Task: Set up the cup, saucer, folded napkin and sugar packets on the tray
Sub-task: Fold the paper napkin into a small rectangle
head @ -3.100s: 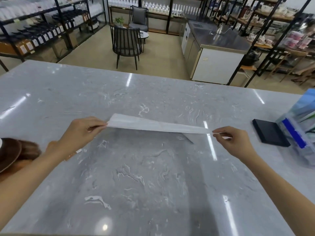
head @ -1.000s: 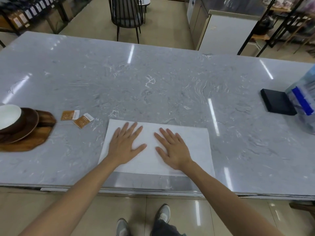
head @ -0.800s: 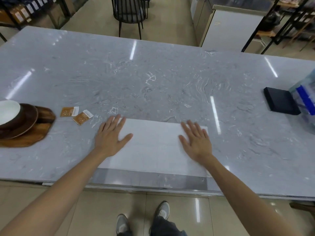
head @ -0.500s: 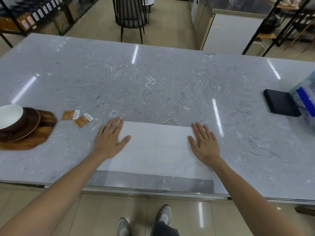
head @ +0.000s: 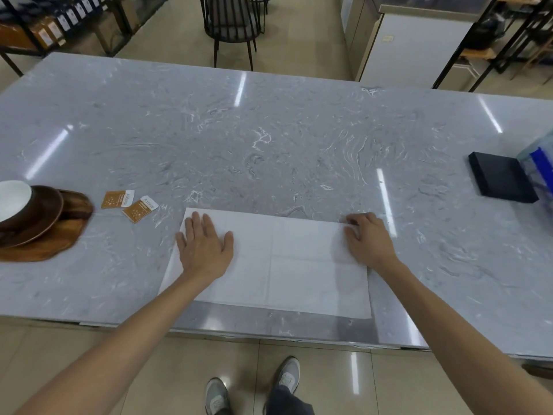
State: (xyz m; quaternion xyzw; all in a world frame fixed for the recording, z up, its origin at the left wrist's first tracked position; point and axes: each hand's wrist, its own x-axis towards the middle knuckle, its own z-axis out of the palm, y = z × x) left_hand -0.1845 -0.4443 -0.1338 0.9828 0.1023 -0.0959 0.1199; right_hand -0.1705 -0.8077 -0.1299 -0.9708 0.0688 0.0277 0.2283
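Head view. White napkin [head: 299, 265] lies flat near the table's [head: 269, 139] near edge, creases showing. Left hand [head: 205, 250] flat, fingers spread, palm down on the napkin's left end, gripping nothing. Right hand [head: 368, 241] on the right end, fingers curled at the far right corner; cannot tell whether it pinches the paper. Two brown sugar packets [head: 130, 203] left of the napkin. Near the left edge: wooden tray [head: 57, 238] bearing dark saucer [head: 45, 214] and white-lined cup [head: 13, 199]. Black box [head: 499, 181] near the right edge.
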